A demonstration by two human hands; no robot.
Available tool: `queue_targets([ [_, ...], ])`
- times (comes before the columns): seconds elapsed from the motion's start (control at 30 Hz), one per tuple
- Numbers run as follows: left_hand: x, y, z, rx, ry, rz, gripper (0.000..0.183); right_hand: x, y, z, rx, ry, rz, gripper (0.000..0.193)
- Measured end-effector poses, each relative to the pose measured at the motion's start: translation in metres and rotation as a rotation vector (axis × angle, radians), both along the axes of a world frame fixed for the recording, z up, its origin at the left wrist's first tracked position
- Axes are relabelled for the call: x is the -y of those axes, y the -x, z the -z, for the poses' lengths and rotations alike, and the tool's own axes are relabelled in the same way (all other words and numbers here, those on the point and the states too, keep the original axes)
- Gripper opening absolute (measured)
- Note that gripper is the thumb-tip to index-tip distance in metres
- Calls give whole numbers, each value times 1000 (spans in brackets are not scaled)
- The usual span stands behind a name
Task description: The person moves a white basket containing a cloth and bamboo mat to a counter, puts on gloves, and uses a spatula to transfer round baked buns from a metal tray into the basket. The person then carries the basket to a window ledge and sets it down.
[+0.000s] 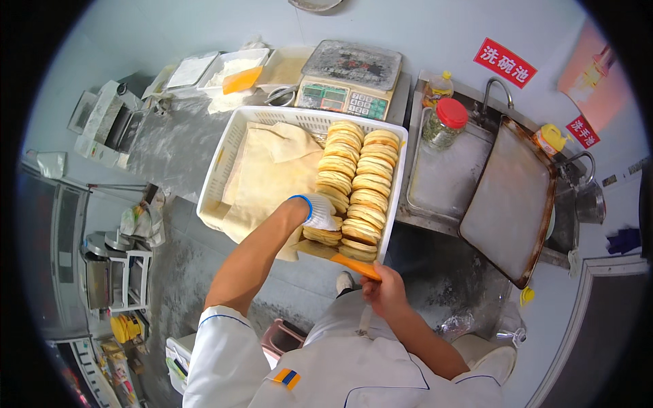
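My left hand (318,212), in a white knitted glove with a blue cuff, reaches into the near end of the left row of round flatbreads (337,166). Its fingers are closed on the bread there, though partly hidden. My bare right hand (386,292) grips the orange handle of a knife (358,267), just outside the near rim. The metal blade points left, beside the nearest breads. A second row of flatbreads (371,187) stands on edge along the right side of the white plastic basket (212,180). Cream cloth (272,173) covers the basket's left part.
Behind the basket stand a digital scale (350,75) and a tub of flour (235,68). To the right, a large baking tray (510,197) leans over the sink, near a red-lidded jar (445,124). A stool (282,338) sits low by my legs.
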State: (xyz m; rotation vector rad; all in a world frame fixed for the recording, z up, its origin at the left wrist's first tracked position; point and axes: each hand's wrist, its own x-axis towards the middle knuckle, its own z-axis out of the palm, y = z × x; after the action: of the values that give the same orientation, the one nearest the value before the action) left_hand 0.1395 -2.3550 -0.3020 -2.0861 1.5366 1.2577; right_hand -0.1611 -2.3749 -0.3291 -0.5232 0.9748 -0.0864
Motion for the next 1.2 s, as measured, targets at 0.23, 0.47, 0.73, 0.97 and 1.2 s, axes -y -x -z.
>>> queue_targets([
  [0.23,-51,-18,-5,-234,465,-436,49,12,20,-16,30,93,-5,29],
  [0.47,-93,-29,-14,9,623,-557,46,6,47,-39,34,186,5,31],
  [0.73,-110,-6,-10,54,649,-610,49,31,70,-54,119,255,97,32],
  [0.97,-113,66,-28,323,571,-435,50,92,89,-55,221,344,151,36],
  [1.2,-70,94,0,582,217,-571,75,158,90,-51,327,306,46,34],
])
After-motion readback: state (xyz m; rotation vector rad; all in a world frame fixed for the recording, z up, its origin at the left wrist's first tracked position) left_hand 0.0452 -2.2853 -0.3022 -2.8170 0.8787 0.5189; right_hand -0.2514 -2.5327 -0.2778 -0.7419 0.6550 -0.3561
